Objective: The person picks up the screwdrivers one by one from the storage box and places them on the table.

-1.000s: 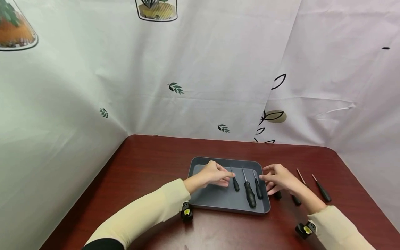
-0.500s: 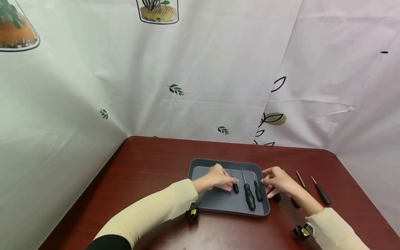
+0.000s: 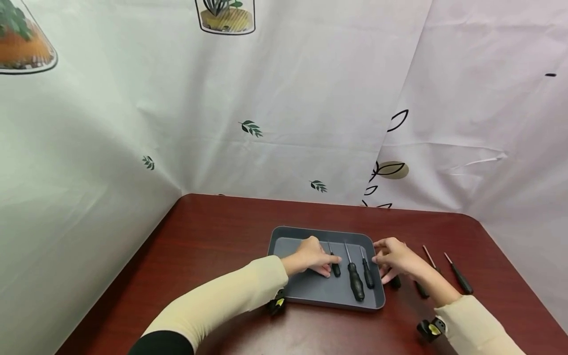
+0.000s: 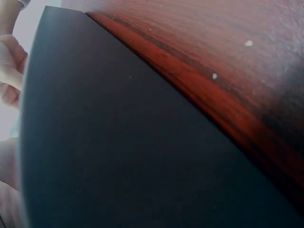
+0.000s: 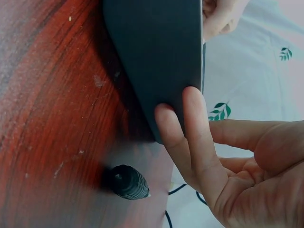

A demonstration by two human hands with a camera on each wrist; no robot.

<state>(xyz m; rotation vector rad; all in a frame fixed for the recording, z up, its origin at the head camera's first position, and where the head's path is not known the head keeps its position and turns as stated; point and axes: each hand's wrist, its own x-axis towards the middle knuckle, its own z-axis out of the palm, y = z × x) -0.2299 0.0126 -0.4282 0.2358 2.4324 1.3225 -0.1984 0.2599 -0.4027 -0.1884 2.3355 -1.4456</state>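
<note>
A grey rectangular tray (image 3: 310,299) lies on the table. Inside it is a small black-handled screwdriver (image 3: 337,270). Over that handle lies the thumb side of my left hand (image 3: 312,256), its other fingers bent low in the tray. Whether it pinches the handle is hidden. To the right, a thicker screwdriver (image 3: 356,282) and a slim screwdriver (image 3: 368,273) lie side by side. My right hand (image 3: 394,257) holds the tray's right wall, fingertips (image 5: 194,97) against the outside and thumb over the rim. The left wrist view shows mostly the tray's outer wall (image 4: 118,118).
Right of the tray, a loose screwdriver (image 3: 460,277) lies on the red-brown table (image 3: 222,231). Another screwdriver (image 3: 422,290) is partly covered by the right forearm. A black handle (image 5: 128,182) sits close to the tray's corner. Patterned white sheets (image 3: 288,98) hang behind the table.
My left hand has shifted slightly right and nearer, so its thumb now crosses the small screwdriver's handle. My right hand stays at the tray's edge. The view has tilted slightly upward.
</note>
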